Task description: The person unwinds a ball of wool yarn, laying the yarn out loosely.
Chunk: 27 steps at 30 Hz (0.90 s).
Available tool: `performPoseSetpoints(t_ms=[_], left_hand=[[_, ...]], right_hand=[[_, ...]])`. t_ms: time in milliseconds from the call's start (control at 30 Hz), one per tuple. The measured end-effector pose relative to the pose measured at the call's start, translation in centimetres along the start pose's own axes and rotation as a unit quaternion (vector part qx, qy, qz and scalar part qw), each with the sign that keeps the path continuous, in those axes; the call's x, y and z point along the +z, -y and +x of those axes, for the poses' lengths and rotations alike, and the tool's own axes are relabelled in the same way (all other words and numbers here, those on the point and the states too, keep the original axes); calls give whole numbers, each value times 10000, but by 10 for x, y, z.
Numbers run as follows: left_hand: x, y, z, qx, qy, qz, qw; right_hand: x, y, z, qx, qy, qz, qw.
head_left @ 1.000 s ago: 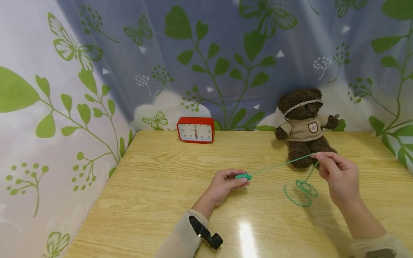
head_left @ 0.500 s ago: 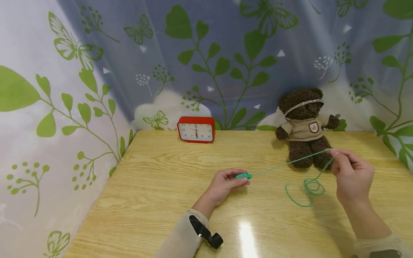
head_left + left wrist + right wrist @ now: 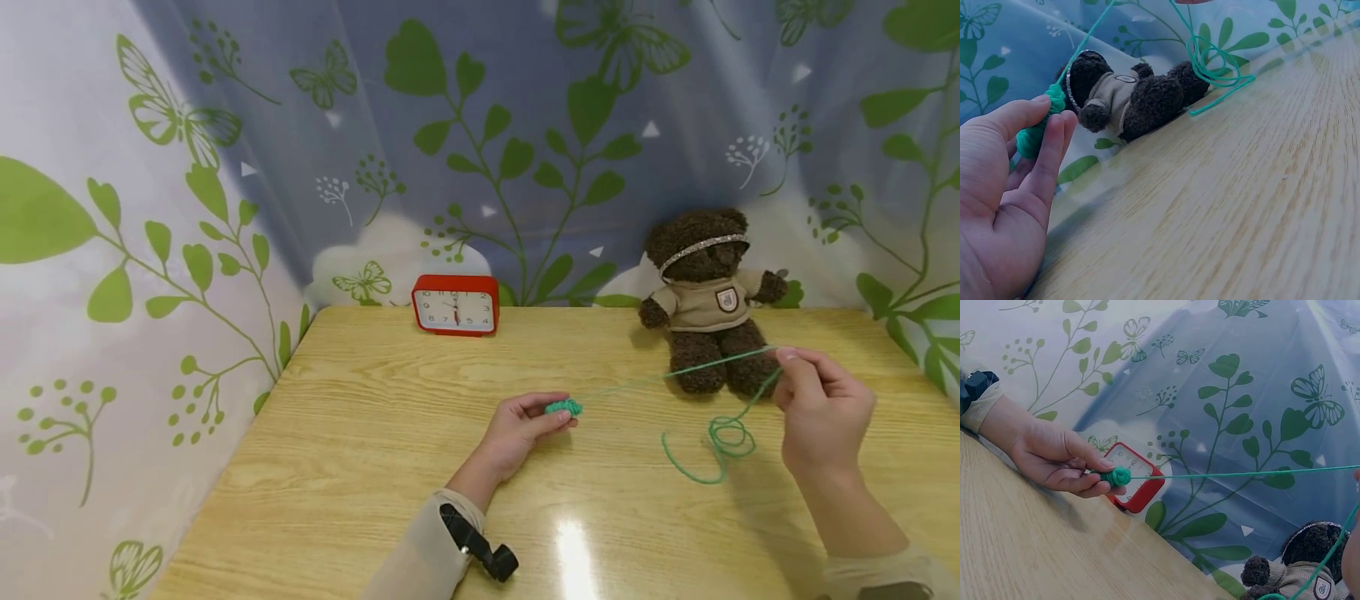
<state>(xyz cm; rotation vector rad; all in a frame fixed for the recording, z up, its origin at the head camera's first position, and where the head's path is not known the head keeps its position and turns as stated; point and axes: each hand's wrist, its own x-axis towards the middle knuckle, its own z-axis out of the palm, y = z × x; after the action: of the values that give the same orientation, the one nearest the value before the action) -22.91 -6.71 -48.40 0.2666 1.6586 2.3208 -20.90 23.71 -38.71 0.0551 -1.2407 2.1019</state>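
Observation:
A small wound bundle of green yarn is pinched between the thumb and fingers of my left hand, over the middle of the table. From it a strand runs taut to my right hand, which pinches it between thumb and fingertips at the right. Below the right hand the loose yarn tail hangs in loops, its end trailing left. In the left wrist view the bundle sits between thumb and fingers. Only an edge of the right hand shows in the right wrist view.
On the wooden table a red alarm clock stands at the back. A brown teddy bear in a beige top sits at the back right, behind the right hand. A leaf-patterned curtain hangs behind.
My right hand has moved to the right, drawing the strand out longer from the bundle, and hardly moves in the last half second. The left hand stays nearly in place.

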Motion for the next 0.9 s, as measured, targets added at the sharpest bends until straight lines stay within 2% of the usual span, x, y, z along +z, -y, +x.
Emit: performPoseSetpoints(t_ms=[167, 333, 600, 667, 733, 833, 900], left_hand=[[-1, 0, 0, -5, -45, -19, 10000], [0, 0, -1, -36, -19, -8, 10000], [1, 0, -1, -4, 64, -93, 9999], [1, 0, -1, -9, 54, -116, 9999], [1, 0, 0, -3, 39, -113, 9999], [1, 0, 0, 31, 21, -108, 9999], [1, 0, 0, 28, 16, -117, 9999]], right_hand=[[-1, 0, 3, -401, -386, 246, 9981], [-1, 1, 6, -687, -465, 478, 9954], [-3, 3, 10, -816, -723, 103, 9940], [-3, 3, 10, -804, -730, 67, 9941], [-3, 3, 9, -723, -647, 272, 9949], [-1, 4, 7, -478, -445, 505, 9966], [-1, 4, 6, -268, -333, 465, 9980]])
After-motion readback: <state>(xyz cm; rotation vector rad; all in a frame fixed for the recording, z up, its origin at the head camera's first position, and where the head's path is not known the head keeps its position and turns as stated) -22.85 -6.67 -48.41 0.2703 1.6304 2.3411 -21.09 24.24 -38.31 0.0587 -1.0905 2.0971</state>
